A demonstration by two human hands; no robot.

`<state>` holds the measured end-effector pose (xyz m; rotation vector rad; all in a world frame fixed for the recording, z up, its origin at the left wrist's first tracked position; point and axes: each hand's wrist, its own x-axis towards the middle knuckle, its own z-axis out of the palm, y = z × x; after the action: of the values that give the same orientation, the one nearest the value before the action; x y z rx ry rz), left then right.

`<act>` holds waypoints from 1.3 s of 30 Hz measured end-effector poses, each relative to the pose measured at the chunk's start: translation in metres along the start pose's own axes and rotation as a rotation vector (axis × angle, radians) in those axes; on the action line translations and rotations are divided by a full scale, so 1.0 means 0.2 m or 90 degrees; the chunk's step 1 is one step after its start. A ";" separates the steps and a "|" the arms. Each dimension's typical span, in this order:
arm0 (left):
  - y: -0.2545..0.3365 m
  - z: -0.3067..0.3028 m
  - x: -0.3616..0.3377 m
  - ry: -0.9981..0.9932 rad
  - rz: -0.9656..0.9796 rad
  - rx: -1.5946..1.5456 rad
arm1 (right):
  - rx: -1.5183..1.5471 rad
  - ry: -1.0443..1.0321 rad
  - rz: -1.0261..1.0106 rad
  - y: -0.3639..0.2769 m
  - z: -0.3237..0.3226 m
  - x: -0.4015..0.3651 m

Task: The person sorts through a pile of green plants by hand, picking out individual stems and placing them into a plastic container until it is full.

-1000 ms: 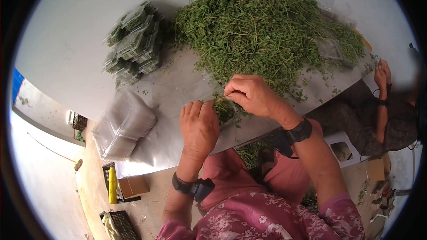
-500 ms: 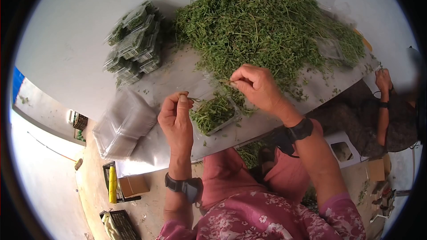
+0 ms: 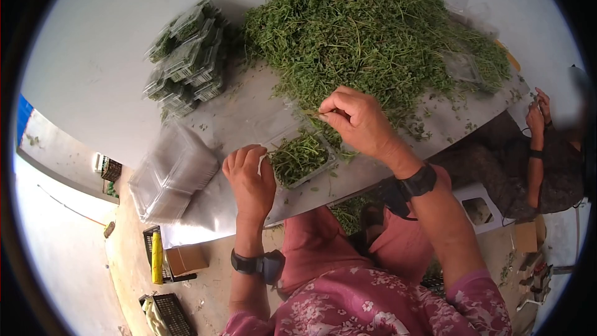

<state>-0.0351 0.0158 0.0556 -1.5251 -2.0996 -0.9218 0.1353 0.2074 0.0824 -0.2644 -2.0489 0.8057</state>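
My right hand (image 3: 356, 117) pinches a thin greenish-brown stem (image 3: 311, 112) between thumb and fingertips, just above the near edge of the big heap of leafy greens (image 3: 354, 31). Below and to its left, a clear plastic clamshell container (image 3: 311, 177) lies with its lid folded back, its tray filled with loose green sprigs (image 3: 300, 157). At the tray's left side is my left hand (image 3: 250, 177), its fingers curled closed with the knuckles up. Whatever those fingers may hold is hidden from view.
Filled clamshell packs (image 3: 189, 56) are stacked at the back left of the table. Nested empty containers (image 3: 171, 174) lean near the left front edge. On the right, another person's hands (image 3: 538, 115) are close together. Black crates (image 3: 171, 314) and a cardboard box (image 3: 186, 260) stand on the floor.
My left hand has turned knuckles up and its fingers have curled; the stem it pinched no longer shows. My right hand has shifted slightly left. The other person's second hand has come into view.
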 end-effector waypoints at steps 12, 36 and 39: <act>0.17 0.00 0.05 -0.016 0.005 -0.194 | 0.072 -0.091 0.018 -0.01 0.08 -0.02; 0.04 -0.06 0.10 0.060 -0.185 -0.359 | -0.050 -0.051 -0.042 0.04 0.00 -0.02; 0.09 -0.10 0.08 0.025 -0.210 -0.343 | -0.059 -0.044 -0.047 0.04 -0.01 -0.01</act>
<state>-0.0251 0.0167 0.0853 -1.3826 -2.2254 -1.7332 0.1371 0.2123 0.0763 -0.2131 -2.1513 0.6836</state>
